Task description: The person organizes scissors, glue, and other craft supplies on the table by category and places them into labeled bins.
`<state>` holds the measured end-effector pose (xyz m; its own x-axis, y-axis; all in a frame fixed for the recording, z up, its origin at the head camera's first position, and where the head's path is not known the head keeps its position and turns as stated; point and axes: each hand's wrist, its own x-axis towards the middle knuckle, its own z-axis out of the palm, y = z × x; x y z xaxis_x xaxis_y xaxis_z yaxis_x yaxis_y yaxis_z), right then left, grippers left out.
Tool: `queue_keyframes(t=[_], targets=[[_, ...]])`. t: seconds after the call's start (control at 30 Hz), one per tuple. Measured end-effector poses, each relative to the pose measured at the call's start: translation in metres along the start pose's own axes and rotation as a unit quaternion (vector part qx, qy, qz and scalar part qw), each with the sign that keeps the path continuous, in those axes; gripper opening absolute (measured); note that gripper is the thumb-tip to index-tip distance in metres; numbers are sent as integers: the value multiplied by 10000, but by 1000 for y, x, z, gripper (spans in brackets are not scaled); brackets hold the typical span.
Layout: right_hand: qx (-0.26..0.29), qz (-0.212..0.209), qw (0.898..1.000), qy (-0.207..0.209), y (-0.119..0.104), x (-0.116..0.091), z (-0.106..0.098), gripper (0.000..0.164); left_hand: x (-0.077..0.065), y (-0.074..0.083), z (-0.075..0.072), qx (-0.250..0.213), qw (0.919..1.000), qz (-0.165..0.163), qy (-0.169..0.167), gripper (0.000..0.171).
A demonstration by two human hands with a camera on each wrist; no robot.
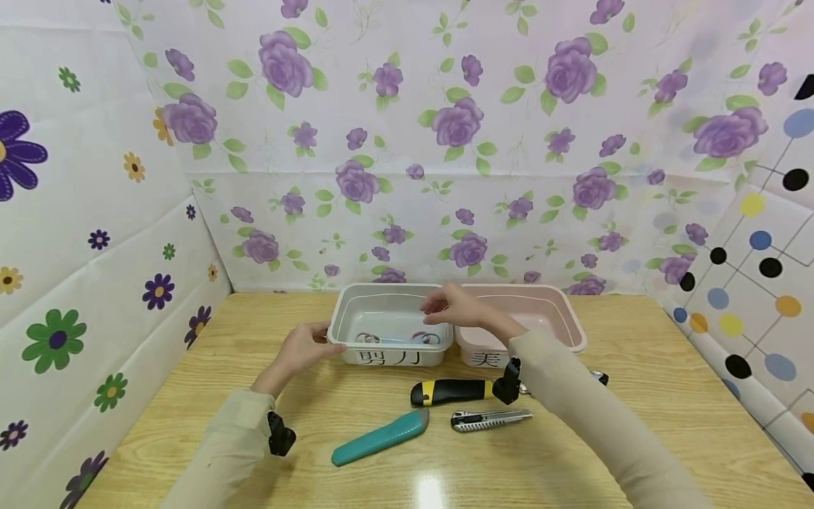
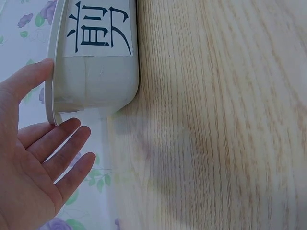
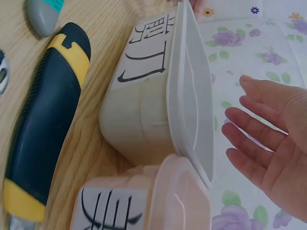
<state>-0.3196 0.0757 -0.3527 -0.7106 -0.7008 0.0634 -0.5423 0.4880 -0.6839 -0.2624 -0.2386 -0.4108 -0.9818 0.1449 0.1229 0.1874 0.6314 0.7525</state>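
Observation:
My left hand (image 1: 305, 348) holds the front left corner of a pale grey bin (image 2: 91, 81), thumb and index finger at its rim, the other fingers spread loosely. Two pairs of scissors, partly hidden by the front wall, lie inside: one pair of scissors (image 1: 367, 338) at the left, another pair of scissors (image 1: 426, 338) at the right. Above the bin's right side hovers my right hand (image 1: 454, 307), holding nothing, its fingers apart and slightly bent in the right wrist view.
A pink bin (image 1: 559, 318) adjoins the grey one on the right, partly behind my right forearm. In front lie a black-and-yellow utility knife (image 1: 454, 392), a silver box cutter (image 1: 486, 420) and a teal knife-shaped tool (image 1: 381, 438). Flowered sheets (image 1: 413, 212) wall the table (image 1: 305, 459).

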Motion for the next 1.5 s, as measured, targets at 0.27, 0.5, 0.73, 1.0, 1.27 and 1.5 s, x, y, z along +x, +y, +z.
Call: queue_keyframes(t=[0.27, 0.5, 0.73, 1.0, 1.27, 1.5], targets=[[-122, -273, 9995, -60, -1, -24, -7, 28, 0, 1, 0, 36, 9999, -97, -44, 59], [-118, -722, 9973, -8, 3, -47, -12, 25, 0, 1, 1, -27, 9999, -134, -9, 59], [-88, -453, 9989, 48, 13, -69, -14, 25, 0, 5, 2, -71, 9998, 161, 17, 65], [180, -45, 9998, 4, 19, -101, 5, 22, 2, 2, 3, -84, 9999, -103, -27, 60], [118, -503, 9986, 136, 40, -133, 25, 23, 0, 2, 3, -64, 9998, -180, -33, 59], [-387, -314, 9985, 221, 56, -152, 34, 28, -2, 4, 1, -84, 9997, -211, -46, 59]])
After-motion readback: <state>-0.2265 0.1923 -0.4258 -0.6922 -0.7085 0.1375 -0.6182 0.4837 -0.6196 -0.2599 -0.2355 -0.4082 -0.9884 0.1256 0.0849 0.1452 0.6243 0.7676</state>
